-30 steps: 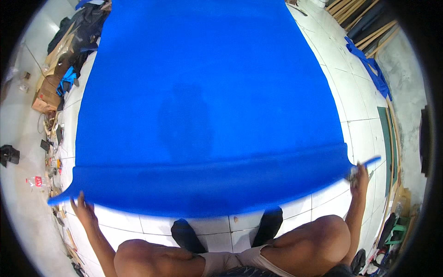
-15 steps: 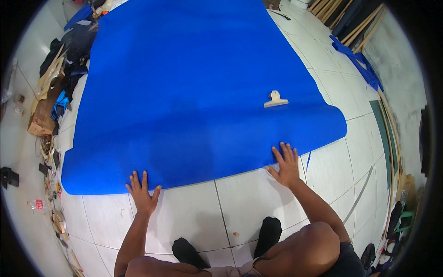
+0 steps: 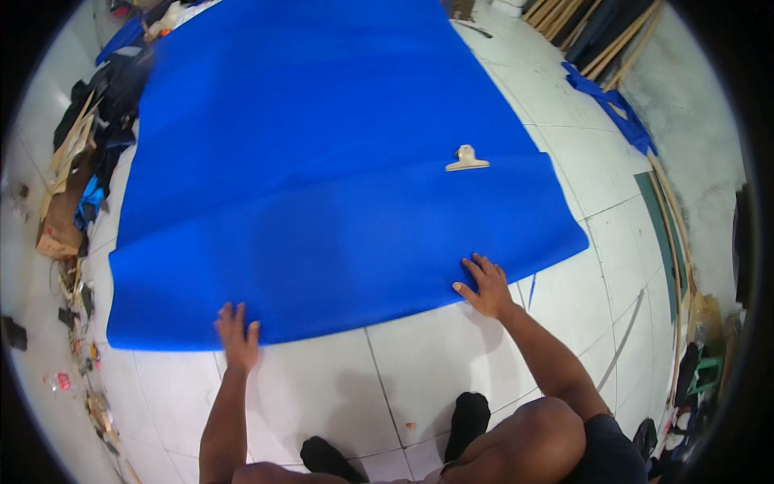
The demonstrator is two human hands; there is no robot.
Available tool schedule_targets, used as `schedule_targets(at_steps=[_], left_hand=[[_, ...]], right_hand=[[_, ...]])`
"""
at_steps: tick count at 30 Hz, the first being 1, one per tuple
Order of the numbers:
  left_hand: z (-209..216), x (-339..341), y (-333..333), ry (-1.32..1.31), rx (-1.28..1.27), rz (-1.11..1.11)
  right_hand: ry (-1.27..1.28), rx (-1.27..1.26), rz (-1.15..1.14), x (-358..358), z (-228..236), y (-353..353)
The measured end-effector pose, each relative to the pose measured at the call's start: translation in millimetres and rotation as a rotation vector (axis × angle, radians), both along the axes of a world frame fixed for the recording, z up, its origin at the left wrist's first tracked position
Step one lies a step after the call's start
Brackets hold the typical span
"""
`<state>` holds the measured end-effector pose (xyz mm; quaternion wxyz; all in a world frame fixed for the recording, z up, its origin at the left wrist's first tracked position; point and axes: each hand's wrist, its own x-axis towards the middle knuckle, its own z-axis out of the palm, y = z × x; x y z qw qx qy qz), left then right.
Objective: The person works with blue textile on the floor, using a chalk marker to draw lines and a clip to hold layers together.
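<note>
Across the white tile floor [image 3: 314, 387] lies a wide blue sheet [image 3: 201, 161], running from the far edge of the view to just short of the person's feet [image 3: 470, 415] in dark socks. Its near part looks doubled back, with a slanting line where the upper layer ends. Both hands rest at the near edge, well apart from each other, probably so that the push is shared along the width. The left hand [image 3: 236, 339] is slightly blurred, its fingers a little apart over the edge and clasping nothing; how firmly it presses I cannot tell. The right hand [image 3: 484, 289] lies palm down, fingers spread and thumb out, pinching nothing; so flat a hand seems suited to smoothing the layers without creasing them. Near the slanting line, toward the right, sits a pale metal clip [image 3: 466, 159], perhaps there to hold the layers together, though whether it bites the sheet or merely lies on it is unclear. Wooden poles [image 3: 622, 50] stand at the upper right, apparently stored beside the wall.
</note>
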<state>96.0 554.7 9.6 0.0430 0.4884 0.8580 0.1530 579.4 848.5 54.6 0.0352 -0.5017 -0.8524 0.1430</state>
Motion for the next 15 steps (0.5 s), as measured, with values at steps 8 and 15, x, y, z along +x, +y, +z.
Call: schedule_targets(at_steps=[8,15], left_hand=[[-27.1,-125.5,-126.4,-1.201,0.749,1.032],[33.5,-67.4,-93.5,-1.351,1.239,0.958]], right_hand=[[0.774,-0.762,-1.079,60.1,-25.2,4.6],[1.560,-0.527,-1.031,105.8,-18.2,51.0]])
